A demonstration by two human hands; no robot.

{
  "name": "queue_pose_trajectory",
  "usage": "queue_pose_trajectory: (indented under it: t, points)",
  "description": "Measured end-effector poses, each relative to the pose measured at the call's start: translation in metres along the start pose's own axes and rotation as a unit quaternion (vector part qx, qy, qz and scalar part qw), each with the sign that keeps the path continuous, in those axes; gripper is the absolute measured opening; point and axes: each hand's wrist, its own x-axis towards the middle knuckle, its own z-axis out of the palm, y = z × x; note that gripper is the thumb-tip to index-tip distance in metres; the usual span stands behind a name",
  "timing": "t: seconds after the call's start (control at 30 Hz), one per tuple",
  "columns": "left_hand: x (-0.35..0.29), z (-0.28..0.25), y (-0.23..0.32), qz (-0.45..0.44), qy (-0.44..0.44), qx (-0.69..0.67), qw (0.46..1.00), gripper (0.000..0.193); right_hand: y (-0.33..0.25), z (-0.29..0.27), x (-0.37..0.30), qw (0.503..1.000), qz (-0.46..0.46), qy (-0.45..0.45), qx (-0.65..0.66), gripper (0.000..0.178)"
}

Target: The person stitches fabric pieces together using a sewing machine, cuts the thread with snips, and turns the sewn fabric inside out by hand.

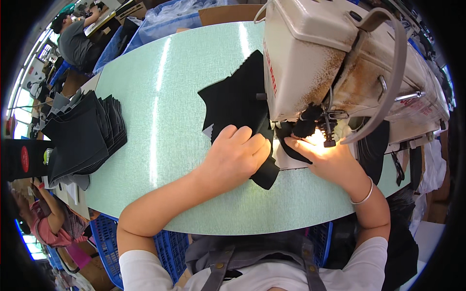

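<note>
A black fabric piece (pixel 235 99) with angular edges lies on the pale green table, its right side reaching under the head of a beige sewing machine (pixel 310 53). My left hand (pixel 241 151) is closed on the fabric's near part, fingers curled in, with a flap of cloth hanging out below the knuckles. Beside the needle area, my right hand (pixel 330 157) presses black cloth (pixel 291 145) with its fingers, lit by the machine's lamp. The machine head partly covers the right fingertips and the needle.
A stack of cut black fabric pieces (pixel 90 133) sits at the table's left edge. Scissors (pixel 398 169) lie at the right. Blue crates (pixel 170 252) stand under the near edge, with a blue bin (pixel 167 22) behind the table. Other people work at the far left.
</note>
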Motion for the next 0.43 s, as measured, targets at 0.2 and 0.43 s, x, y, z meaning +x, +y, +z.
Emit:
queue_pose_trajectory:
  t: [0.2,0.43]
  points:
    - [0.000,0.005,0.003,-0.014,0.029,-0.035,0.999,0.034,-0.014,-0.004,-0.001,0.995,0.057,-0.086,-0.009,0.055]
    - [0.000,0.005,0.005,-0.029,0.023,-0.070,0.997,0.037,-0.017,0.004,0.001,0.999,0.018,-0.038,-0.023,0.053]
